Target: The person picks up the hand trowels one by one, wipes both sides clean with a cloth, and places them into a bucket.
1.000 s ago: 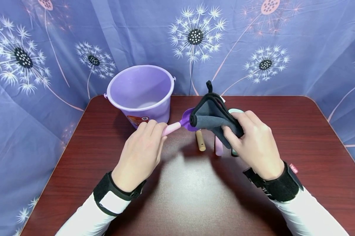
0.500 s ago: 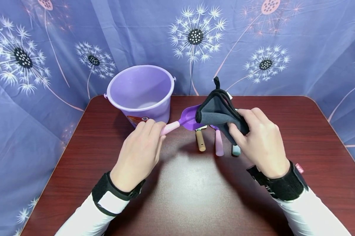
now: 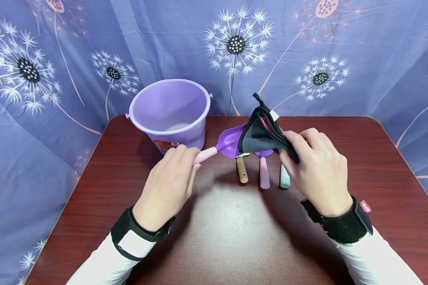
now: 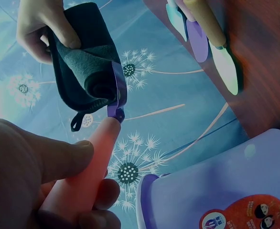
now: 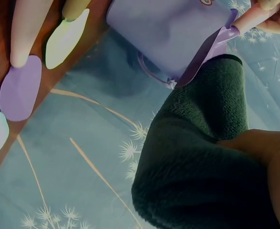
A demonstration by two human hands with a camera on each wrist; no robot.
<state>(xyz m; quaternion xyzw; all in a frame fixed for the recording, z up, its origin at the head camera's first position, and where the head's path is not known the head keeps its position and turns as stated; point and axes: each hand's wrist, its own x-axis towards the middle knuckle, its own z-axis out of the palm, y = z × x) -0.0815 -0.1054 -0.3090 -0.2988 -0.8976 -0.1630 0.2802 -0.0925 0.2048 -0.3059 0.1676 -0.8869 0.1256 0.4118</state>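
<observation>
My left hand point(image 3: 167, 184) grips the pink handle point(image 4: 85, 176) of a small trowel with a purple blade point(image 3: 231, 141), held above the table and tilted up to the right. A folded dark grey cloth point(image 3: 258, 136) with black edging, a hanging loop and a white tag is pinched between the thumb and fingers of my right hand point(image 3: 315, 170). The cloth point(image 5: 202, 148) lies against the blade's far part and hides its tip. In the left wrist view, the purple blade point(image 4: 118, 86) stands edge-on beside the cloth.
A purple bucket point(image 3: 197, 134) stands at the table's back left. Behind the hands lie three hand tools: one with a tan handle point(image 3: 241, 170), one with a pink handle point(image 3: 264, 173), one with a mint handle point(image 3: 285, 177). A patterned curtain point(image 3: 171, 43) hangs behind the table.
My right hand has moved slightly right with the cloth, whose folds have shifted to show a pink patch inside. More of the purple blade shows. My left hand has barely moved.
</observation>
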